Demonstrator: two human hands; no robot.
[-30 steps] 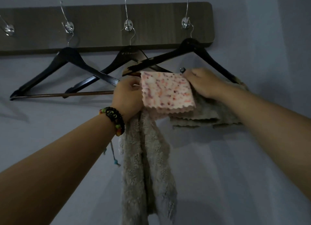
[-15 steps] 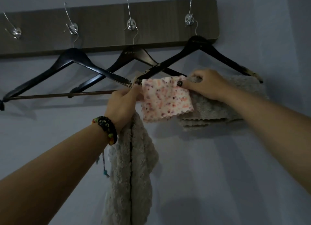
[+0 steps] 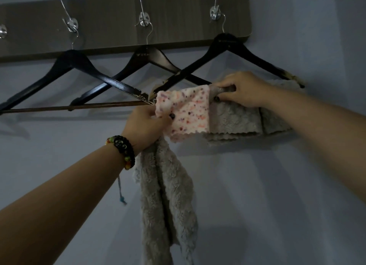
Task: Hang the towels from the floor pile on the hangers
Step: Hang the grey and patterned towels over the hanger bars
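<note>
The speckled pink towel [image 3: 188,112] is draped over the bar of the right hanger [image 3: 227,46], at about one o'clock from the frame's centre, with a grey towel [image 3: 237,118] already folded over the same bar just beside it, toward three o'clock. The pink towel's lower left edge is pinched by the left hand [image 3: 144,122], whose palm is also closed round a second grey towel [image 3: 168,195] that dangles toward six o'clock. The folded top of the hung grey towel is gripped by the right hand [image 3: 243,90], fingers curled over the bar.

The cloths are judged light, soft and fluffy, so they can be expected to sag and bunch rather than hold a shape. They are best taken at a hem or corner and spread flat, and an uneven drape may be expected to slide off the smooth bar.

Two further dark hangers are hung toward nine and eleven o'clock: the middle hanger [image 3: 146,56] and the left hanger [image 3: 67,64], both bare. All three are carried on metal hooks [image 3: 143,19] fixed to a dark wooden rail [image 3: 111,23] at twelve o'clock. A plain pale wall [image 3: 277,185] is seen behind, in dim light. The floor pile is not in view.
</note>
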